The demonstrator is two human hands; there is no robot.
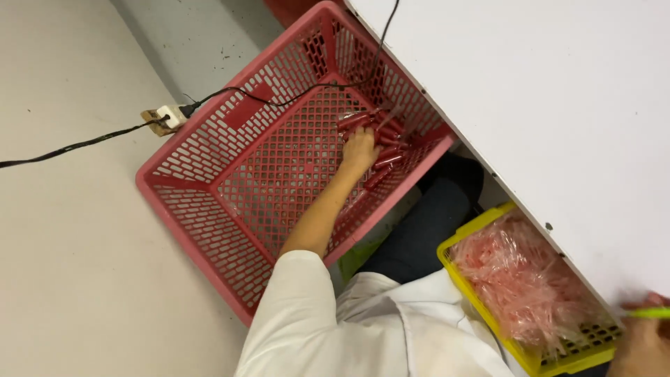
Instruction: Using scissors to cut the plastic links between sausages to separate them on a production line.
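Left hand [359,150] is down in the pink crate [209,132], fingers closing on red tubes [380,136] at its far corner; next comes lifting them clear. Right hand [638,345] pinches a green stick [649,313].

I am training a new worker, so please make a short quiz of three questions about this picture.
1. True or false: the left hand reaches into the pink basket.
2. What fills the yellow basket? A) clear plastic wrappers B) cables C) cloth
3. The right hand holds a thin ____ object at the white table.

Key: 1 true; 2 A; 3 green. The left hand touches red tubes.
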